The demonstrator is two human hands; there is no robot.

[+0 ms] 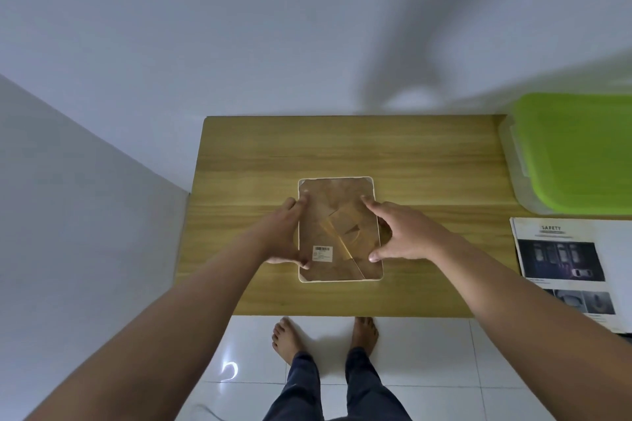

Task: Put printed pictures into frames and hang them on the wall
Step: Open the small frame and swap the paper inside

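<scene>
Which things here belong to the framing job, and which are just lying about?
Job: frame, face down on the table, left hand and right hand at its sides; printed sheets.
Lying about: green-lidded box.

Left hand and right hand apparently grip frame.

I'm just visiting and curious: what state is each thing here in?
picture frame: face down on the wooden table, backing board on.
left hand: grips the frame's left edge.
right hand: holds the frame's right edge.
plastic bin: green lid on.
printed pages: lying flat, not framed.
</scene>
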